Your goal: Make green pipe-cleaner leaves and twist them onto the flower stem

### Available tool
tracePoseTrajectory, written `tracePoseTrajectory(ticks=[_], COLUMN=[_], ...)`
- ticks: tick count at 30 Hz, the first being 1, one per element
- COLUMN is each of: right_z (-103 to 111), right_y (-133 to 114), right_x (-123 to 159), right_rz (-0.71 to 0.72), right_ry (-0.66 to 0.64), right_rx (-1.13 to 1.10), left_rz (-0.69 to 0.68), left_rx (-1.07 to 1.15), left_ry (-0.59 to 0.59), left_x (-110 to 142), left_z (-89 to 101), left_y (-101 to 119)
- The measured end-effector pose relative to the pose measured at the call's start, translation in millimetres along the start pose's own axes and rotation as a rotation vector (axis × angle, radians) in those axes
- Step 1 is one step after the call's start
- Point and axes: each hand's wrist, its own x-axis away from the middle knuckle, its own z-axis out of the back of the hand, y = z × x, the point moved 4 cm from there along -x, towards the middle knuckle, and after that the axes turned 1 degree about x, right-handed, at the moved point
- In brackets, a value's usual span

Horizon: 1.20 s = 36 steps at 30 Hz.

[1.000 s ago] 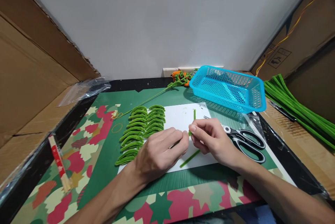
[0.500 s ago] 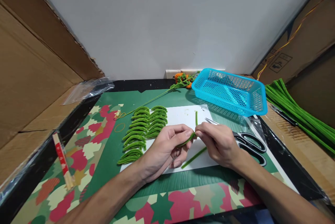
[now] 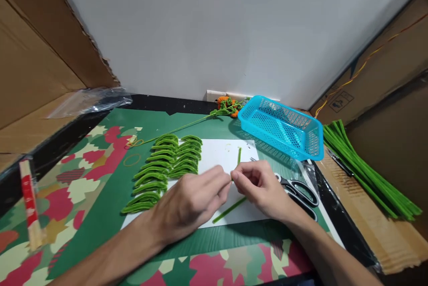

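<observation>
My left hand [image 3: 195, 199] is closed, its back turned up, with thumb and fingers pinched together. Fingertip to fingertip with it, my right hand [image 3: 264, 188] pinches too. Between them is a green pipe cleaner [image 3: 232, 179], almost wholly hidden by the fingers. Below the hands, a white sheet of paper [image 3: 217, 154] bears a loose straight pipe cleaner piece [image 3: 227, 211] near its front edge and another short piece [image 3: 239, 155] behind the right hand. Bent green pipe cleaner leaves lie in two columns, a left column [image 3: 155, 174] and a right column [image 3: 187, 157]. Scissors [image 3: 302, 193] lie beside my right wrist.
A blue perforated basket [image 3: 281, 127] stands at the back right, next to an orange flower with a long green stem [image 3: 227, 106]. Long green pipe cleaners [image 3: 371, 170] lie on cardboard at right. A rubber band [image 3: 132, 159] and a red-wrapped stick bundle [image 3: 30, 205] are at left.
My left hand has rolled over so its back faces up, covering the pipe cleaner. The right fingers remain pinched at it. The view has shifted slightly to the right.
</observation>
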Motion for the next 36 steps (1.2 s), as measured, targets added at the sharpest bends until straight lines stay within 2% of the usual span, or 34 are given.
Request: tracePoseTrajectory(ticks=[1, 3, 5, 7, 10, 12, 15, 17, 18, 19, 21, 23, 24, 25, 26, 28, 31, 33, 34, 36], right_z=[-1, -2, 1, 4, 4, 2, 1, 0, -1, -3, -9, -13, -13, -11, -8, -1, 4, 4, 4, 2], right_y=[4, 7, 5, -2, -10, -13, -11, -5, -1, 4, 14, 20, 20, 19, 16, 6, -8, -12, -12, -12], right_x=[-1, -2, -1, 3, 8, 10, 10, 9, 8, 7, 3, 0, -1, -1, 0, 4, 13, 17, 18, 19], right_rz=[-0.049, -0.093, -0.035, 0.097, 0.303, 0.384, 0.322, 0.211, 0.155, 0.102, -0.001, -0.07, -0.08, -0.07, -0.042, 0.069, 0.324, 0.464, 0.5, 0.511], right_ry=[-0.024, -0.038, -0.001, 0.061, 0.101, 0.098, 0.103, 0.108, 0.105, 0.096, 0.061, 0.019, 0.01, 0.014, 0.028, 0.078, 0.146, 0.164, 0.163, 0.146], right_rx=[-0.068, -0.11, 0.009, 0.218, 0.43, 0.469, 0.404, 0.225, 0.104, -0.026, -0.258, -0.384, -0.389, -0.356, -0.283, -0.055, 0.279, 0.387, 0.413, 0.43], left_rz=[-0.09, -0.122, 0.021, 0.28, 0.638, 0.73, 0.74, 0.676, 0.603, 0.487, 0.151, -0.182, -0.27, -0.293, -0.249, -0.042, 0.362, 0.578, 0.641, 0.669], left_rx=[-0.074, -0.118, -0.028, 0.2, 0.702, 0.974, 1.119, 1.011, 0.875, 0.696, 0.289, -0.026, -0.113, -0.148, -0.132, 0.038, 0.487, 0.803, 0.925, 1.061], left_ry=[-0.023, -0.049, -0.01, 0.008, -0.106, -0.164, -0.186, -0.177, -0.136, -0.074, 0.045, 0.077, 0.079, 0.084, 0.099, 0.116, -0.039, -0.155, -0.192, -0.227], left_x=[1, 2, 1, 1, 4, 4, 2, 0, -1, -2, -2, 2, 4, 5, 4, 0, -5, -3, -2, -1], left_z=[-1.3, -3.3, -2.7, -4.7, -18.4, -24.3, -23.6, -19.0, -14.7, -8.9, 1.1, 2.2, 1.1, 0.4, 0.8, 2.5, -4.7, -12.9, -16.4, -20.5], left_y=[1, 1, -1, -6, -12, -12, -11, -10, -10, -8, 0, 10, 12, 12, 11, 6, -6, -11, -12, -12])
